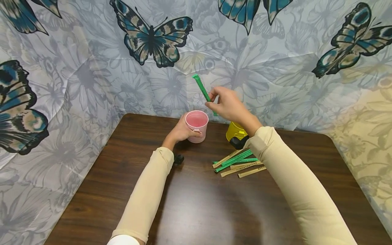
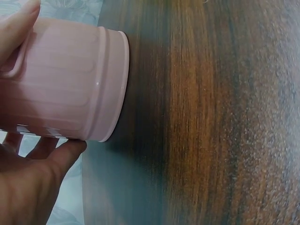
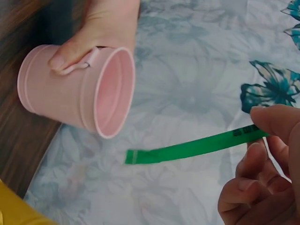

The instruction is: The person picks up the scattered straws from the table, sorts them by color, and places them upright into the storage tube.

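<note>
A small pink bucket [image 1: 197, 137] is at the table's far side, its mouth facing up. My left hand [image 1: 180, 131] grips it around the side, with the thumb over the small handle seen in the right wrist view. No contents show in the part of its inside that I can see. Up and to the right of the bucket, my right hand [image 1: 228, 103] pinches a slim green stick packet [image 1: 200, 86] between thumb and fingers. In the right wrist view the packet's far end lies apart from the bucket's rim. Whether the bucket's base touches the table I cannot tell.
Several green and tan stick packets [image 1: 239, 162] lie in a loose pile under my right forearm. A yellow bucket [image 1: 233, 131], partly hidden by that arm, stands behind them near the back edge of the brown table [image 1: 196, 204]. A butterfly-print cloth [image 1: 137, 92] hangs behind.
</note>
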Demonstrator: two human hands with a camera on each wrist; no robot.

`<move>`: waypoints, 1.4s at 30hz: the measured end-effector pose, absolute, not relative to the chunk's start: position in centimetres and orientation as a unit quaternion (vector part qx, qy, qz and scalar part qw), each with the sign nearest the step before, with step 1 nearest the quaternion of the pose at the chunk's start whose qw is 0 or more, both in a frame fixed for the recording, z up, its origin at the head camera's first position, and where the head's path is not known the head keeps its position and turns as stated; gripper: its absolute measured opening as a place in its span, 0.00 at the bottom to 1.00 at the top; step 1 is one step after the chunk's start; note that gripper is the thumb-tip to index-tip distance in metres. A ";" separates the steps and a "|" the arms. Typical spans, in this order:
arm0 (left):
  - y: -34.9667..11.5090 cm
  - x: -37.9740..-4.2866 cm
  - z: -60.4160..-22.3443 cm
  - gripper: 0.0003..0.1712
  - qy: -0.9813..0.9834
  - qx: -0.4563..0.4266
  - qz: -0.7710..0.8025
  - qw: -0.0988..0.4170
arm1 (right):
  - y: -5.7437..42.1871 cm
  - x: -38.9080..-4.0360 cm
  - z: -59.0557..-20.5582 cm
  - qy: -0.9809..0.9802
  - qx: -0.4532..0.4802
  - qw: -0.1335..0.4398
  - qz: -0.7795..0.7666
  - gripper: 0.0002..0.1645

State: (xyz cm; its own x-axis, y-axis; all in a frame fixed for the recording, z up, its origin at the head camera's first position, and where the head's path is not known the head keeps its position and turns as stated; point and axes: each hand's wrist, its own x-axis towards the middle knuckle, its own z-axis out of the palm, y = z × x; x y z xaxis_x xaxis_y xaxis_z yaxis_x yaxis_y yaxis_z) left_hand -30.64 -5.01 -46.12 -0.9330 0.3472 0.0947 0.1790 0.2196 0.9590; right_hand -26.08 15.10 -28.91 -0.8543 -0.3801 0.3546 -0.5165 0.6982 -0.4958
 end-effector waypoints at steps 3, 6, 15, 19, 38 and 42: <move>-5.1 -30.7 -46.2 0.60 0.775 0.171 0.604 0.069 | 14.1 -26.8 -29.5 -0.910 0.255 0.112 0.307 0.10; -5.2 -30.7 -46.2 0.59 0.774 0.176 0.604 0.071 | 13.1 -27.3 -30.1 -0.909 0.269 0.099 0.303 0.09; -5.0 -31.0 -46.0 0.51 0.761 0.221 0.605 0.082 | 11.6 -27.9 -33.2 -0.930 0.290 0.042 0.221 0.10; -5.1 -30.7 -45.8 0.53 0.763 0.211 0.605 0.087 | 11.3 -27.8 -34.6 -0.940 0.281 0.024 0.192 0.09; -5.5 -30.6 -45.6 0.56 0.800 0.186 0.564 0.087 | 12.1 -27.3 -35.2 -0.935 0.290 0.018 0.204 0.14; -5.4 -30.7 -45.6 0.55 0.801 0.204 0.557 0.078 | 13.3 -26.5 -34.9 -0.933 0.294 0.024 0.206 0.15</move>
